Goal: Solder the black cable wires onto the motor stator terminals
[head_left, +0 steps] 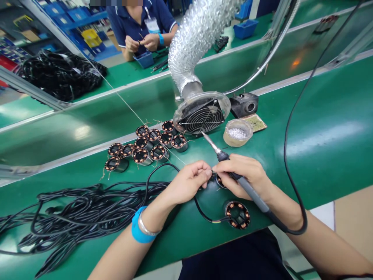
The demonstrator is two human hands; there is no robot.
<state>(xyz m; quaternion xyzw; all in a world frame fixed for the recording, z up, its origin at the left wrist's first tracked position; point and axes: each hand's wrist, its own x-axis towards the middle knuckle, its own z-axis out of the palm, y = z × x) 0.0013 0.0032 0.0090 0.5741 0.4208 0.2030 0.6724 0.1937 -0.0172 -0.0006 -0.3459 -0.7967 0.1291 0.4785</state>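
A soldering iron (253, 192) is gripped in my right hand (247, 173), its metal tip pointing up and left toward the fume fan. My left hand (189, 181) is pinched closed at the fingertips, almost touching my right fingers; what it pinches is too small and hidden to make out. Partly covered beneath my right hand is a copper-wound stator (220, 182). Closer to my body lies another stator (237, 214) with a black cable (204, 213) joined to it, which runs up under my left hand.
Several stators (142, 155) stand in a group at the back left. Black cables (96, 206) lie heaped on the left of the green bench. A fume fan (204, 118), a tub of metallic shavings (237, 132) and an iron holder (244, 104) stand behind my hands. A co-worker (140, 27) sits opposite.
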